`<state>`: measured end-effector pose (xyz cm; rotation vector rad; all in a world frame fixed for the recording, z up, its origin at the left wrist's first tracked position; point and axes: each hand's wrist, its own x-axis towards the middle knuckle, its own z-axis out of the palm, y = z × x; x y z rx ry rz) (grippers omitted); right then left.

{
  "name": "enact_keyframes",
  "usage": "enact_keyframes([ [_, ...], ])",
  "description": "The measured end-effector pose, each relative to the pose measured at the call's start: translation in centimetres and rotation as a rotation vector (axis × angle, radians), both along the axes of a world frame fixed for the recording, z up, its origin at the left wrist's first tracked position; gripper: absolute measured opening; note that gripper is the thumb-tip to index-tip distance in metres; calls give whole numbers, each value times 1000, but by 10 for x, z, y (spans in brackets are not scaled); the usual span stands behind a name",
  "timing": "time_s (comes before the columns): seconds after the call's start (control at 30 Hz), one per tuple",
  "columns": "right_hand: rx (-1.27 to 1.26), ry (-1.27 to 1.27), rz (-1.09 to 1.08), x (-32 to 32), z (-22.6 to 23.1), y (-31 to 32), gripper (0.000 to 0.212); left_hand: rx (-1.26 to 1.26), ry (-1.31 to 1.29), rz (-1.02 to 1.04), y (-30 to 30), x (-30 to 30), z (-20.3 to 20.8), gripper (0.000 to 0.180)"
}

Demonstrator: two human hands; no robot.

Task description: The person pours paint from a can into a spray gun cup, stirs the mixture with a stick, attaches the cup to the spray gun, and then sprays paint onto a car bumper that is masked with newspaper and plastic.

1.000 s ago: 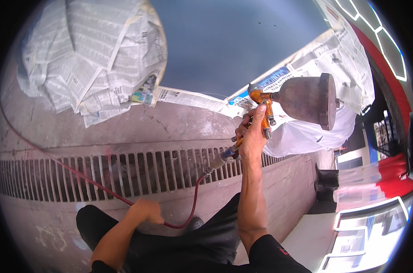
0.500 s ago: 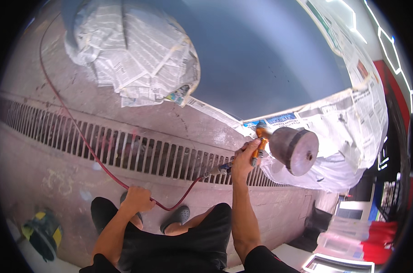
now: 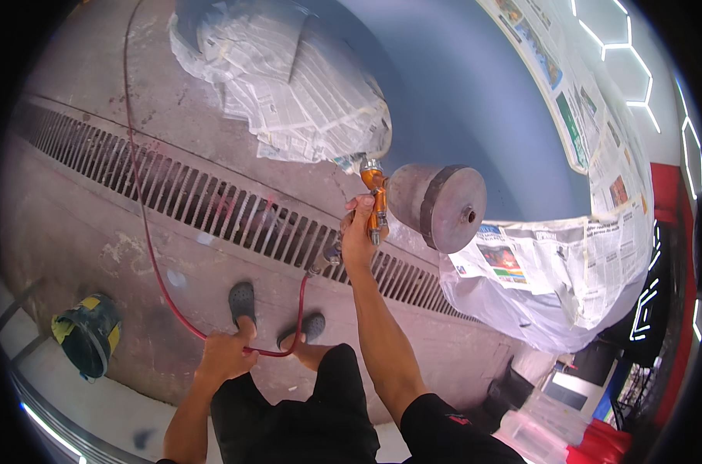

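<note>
My right hand [image 3: 359,232] is closed round the handle of a spray gun [image 3: 374,188] with an orange body. A grey cup [image 3: 436,205] sits on the gun, tilted on its side, its round lid facing right. The gun is held out in front of a smooth blue-grey car panel [image 3: 459,100]. Lower down, my left hand [image 3: 226,356] is shut on a red air hose [image 3: 151,255]. The hose loops past my legs up to a fitting [image 3: 325,259] below the gun. Whether spray comes out cannot be seen.
Newspaper [image 3: 304,85] covers a rounded part at the panel's left, and more newspaper [image 3: 598,263] edges its right. Plastic sheeting [image 3: 513,309] hangs below. A slatted floor grate [image 3: 189,189] runs across the floor. At left stands a dark bucket [image 3: 88,332]; red-and-clear containers [image 3: 567,429] are at lower right.
My right hand has carried the spray gun leftward along the panel, toward the newspaper-covered rounded part. My left hand keeps hold of the hose. The whole view has shifted, and my feet stand differently.
</note>
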<state>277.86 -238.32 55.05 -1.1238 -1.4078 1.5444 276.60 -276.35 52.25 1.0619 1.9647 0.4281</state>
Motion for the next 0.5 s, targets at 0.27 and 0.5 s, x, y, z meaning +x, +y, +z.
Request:
enact_keyframes([
  [0.27,13,-98,-244,113,28,50,47,-70,-16,-33,8,1,53,34],
  [0.5,-32,-182,-566,232,49,120,53,-33,52,-13,34,25,79,33],
])
